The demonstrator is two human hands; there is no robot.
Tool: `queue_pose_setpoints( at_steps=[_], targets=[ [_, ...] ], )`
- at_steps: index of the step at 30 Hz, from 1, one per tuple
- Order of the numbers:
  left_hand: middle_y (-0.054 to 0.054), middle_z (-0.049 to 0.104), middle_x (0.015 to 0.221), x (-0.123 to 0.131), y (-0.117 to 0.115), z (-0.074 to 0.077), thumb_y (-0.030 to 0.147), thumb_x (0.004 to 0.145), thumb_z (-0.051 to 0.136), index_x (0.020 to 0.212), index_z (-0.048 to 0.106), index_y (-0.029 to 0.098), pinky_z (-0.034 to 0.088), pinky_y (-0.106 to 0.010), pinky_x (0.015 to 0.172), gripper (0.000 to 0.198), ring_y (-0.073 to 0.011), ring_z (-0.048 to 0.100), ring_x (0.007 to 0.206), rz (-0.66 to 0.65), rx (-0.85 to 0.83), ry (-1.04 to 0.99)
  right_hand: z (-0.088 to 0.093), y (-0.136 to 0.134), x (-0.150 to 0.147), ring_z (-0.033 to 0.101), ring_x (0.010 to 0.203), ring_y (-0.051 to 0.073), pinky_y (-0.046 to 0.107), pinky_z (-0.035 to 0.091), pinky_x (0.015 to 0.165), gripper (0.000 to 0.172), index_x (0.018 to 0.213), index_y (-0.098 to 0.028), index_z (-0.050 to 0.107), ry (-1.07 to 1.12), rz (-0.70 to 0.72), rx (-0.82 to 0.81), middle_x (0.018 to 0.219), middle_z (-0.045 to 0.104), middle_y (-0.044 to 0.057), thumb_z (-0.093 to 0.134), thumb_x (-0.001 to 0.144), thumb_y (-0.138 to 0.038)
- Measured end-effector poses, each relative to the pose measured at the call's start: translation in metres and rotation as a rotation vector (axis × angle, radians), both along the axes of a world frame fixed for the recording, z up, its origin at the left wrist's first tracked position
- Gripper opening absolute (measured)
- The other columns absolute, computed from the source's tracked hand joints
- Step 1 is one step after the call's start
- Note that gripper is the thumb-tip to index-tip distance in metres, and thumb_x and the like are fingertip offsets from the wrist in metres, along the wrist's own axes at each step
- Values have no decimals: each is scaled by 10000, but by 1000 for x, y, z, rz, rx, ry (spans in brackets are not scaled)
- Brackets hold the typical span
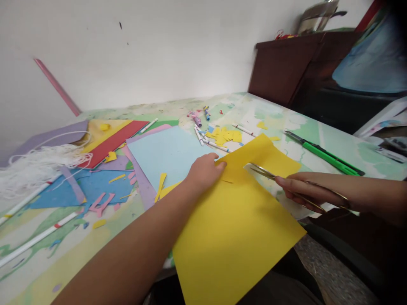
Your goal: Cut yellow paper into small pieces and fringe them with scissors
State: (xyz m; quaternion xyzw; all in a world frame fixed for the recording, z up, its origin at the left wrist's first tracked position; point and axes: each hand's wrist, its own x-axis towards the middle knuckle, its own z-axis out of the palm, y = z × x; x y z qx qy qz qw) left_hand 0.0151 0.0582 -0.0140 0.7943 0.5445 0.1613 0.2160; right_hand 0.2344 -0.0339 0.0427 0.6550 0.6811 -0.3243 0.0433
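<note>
A large yellow sheet of paper [235,237] hangs partly over the table's front edge, with a cut running in from its right side. My left hand [205,170] grips the sheet near its upper left edge, thumb on top. In my right hand [295,191] is a pair of scissors [262,171] with gold-coloured handles. Their blades lie at the cut, between the upper flap and the large lower part of the sheet. Just behind my left hand, a light blue sheet [162,150] lies on the table.
A green utility knife [330,157] lies at the right. Yellow scraps [227,135] and several markers [243,129] are behind the sheet. Leftward are white string [47,161], a blue sheet [104,186], a red sheet [116,142] and white sticks [38,238]. A dark red cabinet [282,67] stands back right.
</note>
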Motion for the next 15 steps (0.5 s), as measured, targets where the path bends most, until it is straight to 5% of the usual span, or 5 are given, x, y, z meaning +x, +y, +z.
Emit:
queue_pose_setpoints(
  at_steps=[4,15],
  targets=[
    [-53,649,887,0,3,-4,383,797,378,782,589,191,414,-296,675,285,-197,570,804,-37,-25,-62,-12,18,1,449,443,132,290,385,525,642,556,-191,464,107,120,-159,459,489,23,156,781,-708],
    [11,535,650,-1,1,-7,436,789,386,597,446,195,356,-261,582,313,-141,482,639,26,33,-258,-13,32,-30,451,473,137,288,342,495,607,575,-197,448,-85,99,109,534,508,35,229,732,-740]
  ],
)
